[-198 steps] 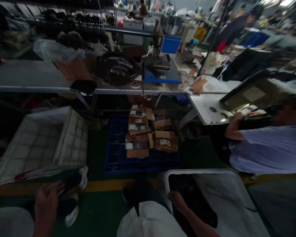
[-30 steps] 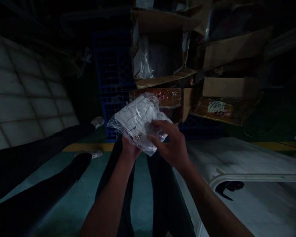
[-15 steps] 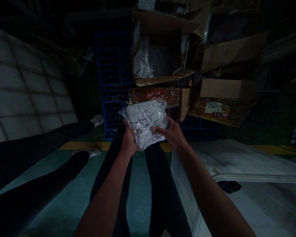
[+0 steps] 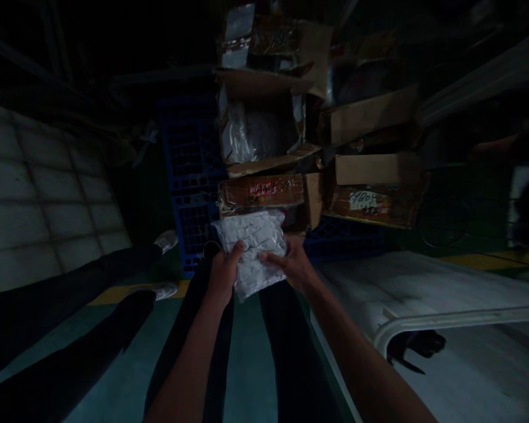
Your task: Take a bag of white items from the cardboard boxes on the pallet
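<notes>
Between my hands is a clear plastic bag of white, blocky pieces [image 4: 258, 238], held above my legs. My left hand [image 4: 224, 273] grips its left side, thumb lying on top. On the right edge, my right hand [image 4: 293, 264] grips it too, the thumb pressed on the plastic. The fingers of both hands are hidden beneath the bag. Just beyond it sits a brown cardboard box [image 4: 262, 191] with red print and handwriting. Above that, an open cardboard box [image 4: 271, 157] holds clear plastic-wrapped contents.
A blue plastic pallet [image 4: 194, 176] lies under the boxes. Another handwritten box [image 4: 374, 205] stands to the right. A white surface with a metal rail [image 4: 458, 320] is at lower right. Another person's legs [image 4: 70, 282] are at left, near white tiled panels [image 4: 62, 200].
My left thumb has come onto the top of the bag. The bag looks flatter and sits lower and slightly left in view. The camera view has shifted, with the boxes appearing lower.
</notes>
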Demonstrator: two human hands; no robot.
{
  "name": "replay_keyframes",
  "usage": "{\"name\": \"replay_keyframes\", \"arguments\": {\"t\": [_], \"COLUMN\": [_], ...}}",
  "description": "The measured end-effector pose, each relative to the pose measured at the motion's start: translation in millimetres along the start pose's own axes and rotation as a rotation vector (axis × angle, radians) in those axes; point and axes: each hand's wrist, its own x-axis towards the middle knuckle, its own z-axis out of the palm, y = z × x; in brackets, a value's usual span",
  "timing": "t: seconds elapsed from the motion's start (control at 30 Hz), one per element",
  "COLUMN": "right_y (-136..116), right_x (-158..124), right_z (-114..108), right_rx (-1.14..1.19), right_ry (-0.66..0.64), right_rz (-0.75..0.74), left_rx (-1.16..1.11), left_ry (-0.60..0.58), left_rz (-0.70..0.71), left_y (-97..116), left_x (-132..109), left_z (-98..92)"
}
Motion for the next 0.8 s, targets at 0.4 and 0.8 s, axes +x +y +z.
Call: {"name": "replay_keyframes", "arguments": {"t": [0.4, 0.8], "right_y": [56, -117], "right_x": [-20, -11], "right_z": [-1, -51], "right_rx": [0.235, -0.231], "right_ry": [0.013, 0.374], "right_rz": [0.243, -0.266], "left_rx": [0.436, 0.664], "left_ry": [-0.03, -0.231], "left_rz": [-0.121, -0.066], "left_y": [-16, -20], "left_x": [5, 18], "left_z": [-6.9, -5.9]}}
